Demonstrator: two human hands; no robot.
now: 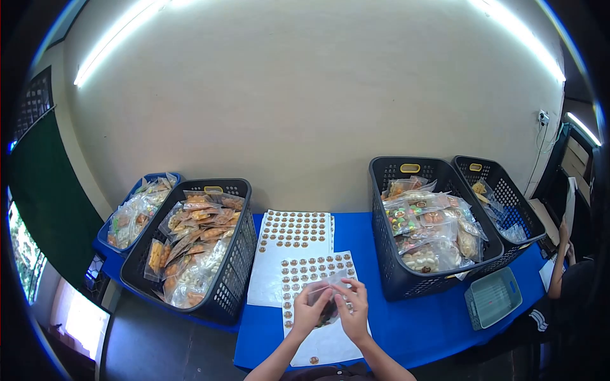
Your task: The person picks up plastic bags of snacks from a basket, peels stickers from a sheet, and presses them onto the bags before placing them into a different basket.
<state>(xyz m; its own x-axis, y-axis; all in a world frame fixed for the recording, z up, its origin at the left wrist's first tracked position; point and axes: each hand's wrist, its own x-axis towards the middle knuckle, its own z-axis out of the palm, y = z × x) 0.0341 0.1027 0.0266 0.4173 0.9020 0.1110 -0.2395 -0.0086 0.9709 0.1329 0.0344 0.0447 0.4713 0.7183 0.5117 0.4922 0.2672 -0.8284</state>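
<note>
Over a white sheet of round brown stickers (302,270), I hold a small clear plastic bag (325,287) with dark contents showing through its lower part. The fingers of my left hand (309,312) pinch it on one side. My right hand (354,310) grips the other side, fingertips near the bag's upper part. What the bag contains is partly hidden by my fingers. Behind it lies a second sticker sheet (270,273), with several rows of stickers at its far end. One loose-looking sticker (314,360) sits near the front sheet's lower edge.
A black basket (235,267) of snack packets stands left, beside a blue basket (105,235). Another filled black basket (381,254) and a partly filled one (534,222) stand right. A green-grey tray (492,301) sits on the blue tablecloth (406,330). Another person's arm (560,263) holds paper.
</note>
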